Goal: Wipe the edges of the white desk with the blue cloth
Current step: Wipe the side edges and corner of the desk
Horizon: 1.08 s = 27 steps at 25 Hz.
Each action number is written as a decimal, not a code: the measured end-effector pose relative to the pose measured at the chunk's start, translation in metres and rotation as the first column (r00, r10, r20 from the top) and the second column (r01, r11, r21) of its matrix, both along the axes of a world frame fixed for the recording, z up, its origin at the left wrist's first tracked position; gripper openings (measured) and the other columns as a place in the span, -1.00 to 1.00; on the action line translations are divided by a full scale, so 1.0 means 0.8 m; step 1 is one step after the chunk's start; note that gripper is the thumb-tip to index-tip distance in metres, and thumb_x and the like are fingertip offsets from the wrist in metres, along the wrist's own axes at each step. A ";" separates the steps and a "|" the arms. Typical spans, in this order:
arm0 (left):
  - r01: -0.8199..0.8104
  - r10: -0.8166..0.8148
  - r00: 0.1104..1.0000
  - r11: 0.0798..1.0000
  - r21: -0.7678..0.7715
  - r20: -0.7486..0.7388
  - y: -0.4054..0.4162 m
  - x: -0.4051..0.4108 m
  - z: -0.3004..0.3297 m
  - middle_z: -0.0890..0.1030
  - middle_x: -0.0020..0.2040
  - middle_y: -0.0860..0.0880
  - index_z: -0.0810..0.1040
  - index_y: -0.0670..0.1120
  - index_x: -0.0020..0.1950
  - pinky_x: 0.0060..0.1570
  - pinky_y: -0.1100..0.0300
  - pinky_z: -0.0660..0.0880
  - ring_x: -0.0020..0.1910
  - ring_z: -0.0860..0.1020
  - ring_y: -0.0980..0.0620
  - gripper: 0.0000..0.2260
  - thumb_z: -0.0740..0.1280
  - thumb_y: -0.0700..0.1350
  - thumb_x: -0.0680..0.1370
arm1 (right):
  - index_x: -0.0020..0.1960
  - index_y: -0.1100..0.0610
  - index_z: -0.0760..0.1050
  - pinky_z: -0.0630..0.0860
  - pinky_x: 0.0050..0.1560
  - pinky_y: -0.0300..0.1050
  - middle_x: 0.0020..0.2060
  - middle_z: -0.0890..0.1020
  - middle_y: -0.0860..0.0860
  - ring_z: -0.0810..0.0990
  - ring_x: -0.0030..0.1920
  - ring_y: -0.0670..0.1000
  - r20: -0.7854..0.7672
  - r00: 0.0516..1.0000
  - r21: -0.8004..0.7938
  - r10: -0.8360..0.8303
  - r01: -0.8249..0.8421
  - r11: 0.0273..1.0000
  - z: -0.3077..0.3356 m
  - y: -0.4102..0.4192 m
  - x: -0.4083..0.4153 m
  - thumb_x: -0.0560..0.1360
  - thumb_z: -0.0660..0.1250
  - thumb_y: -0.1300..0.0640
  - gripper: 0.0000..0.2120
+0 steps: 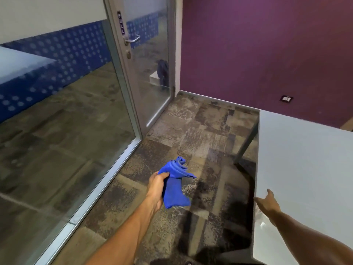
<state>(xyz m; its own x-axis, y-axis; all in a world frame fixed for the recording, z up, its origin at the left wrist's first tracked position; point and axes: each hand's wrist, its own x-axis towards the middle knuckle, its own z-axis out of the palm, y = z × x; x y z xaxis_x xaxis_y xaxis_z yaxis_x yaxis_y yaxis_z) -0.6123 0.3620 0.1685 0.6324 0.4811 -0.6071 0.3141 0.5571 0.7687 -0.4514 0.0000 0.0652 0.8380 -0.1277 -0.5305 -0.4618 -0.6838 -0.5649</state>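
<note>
The white desk (305,159) fills the right side of the view, its left edge running from the far corner down toward me. My left hand (157,190) is out over the carpet, left of the desk, shut on a crumpled blue cloth (176,184) that hangs loosely from it. The cloth is well apart from the desk edge. My right hand (268,204) lies on the desk top at its left edge, fingers spread and holding nothing.
A dark metal desk leg (246,144) slants down under the far left corner. A glass door with a metal handle (133,40) and a glass partition (66,111) stand to the left. A purple wall (267,54) with a socket (286,98) is behind. Patterned carpet (191,134) lies between.
</note>
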 end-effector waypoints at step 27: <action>0.664 -0.971 0.219 0.074 0.744 -0.099 0.047 0.220 -0.060 0.53 0.32 -0.18 0.53 -0.02 -0.31 0.34 0.16 0.21 0.35 0.44 -0.12 -0.55 0.07 -0.54 0.32 | 0.67 0.03 0.01 0.37 0.43 0.13 0.60 0.24 0.16 0.39 0.48 0.26 0.116 0.786 -0.044 -0.608 0.615 0.787 0.105 0.017 -0.194 0.65 0.31 0.01 -0.29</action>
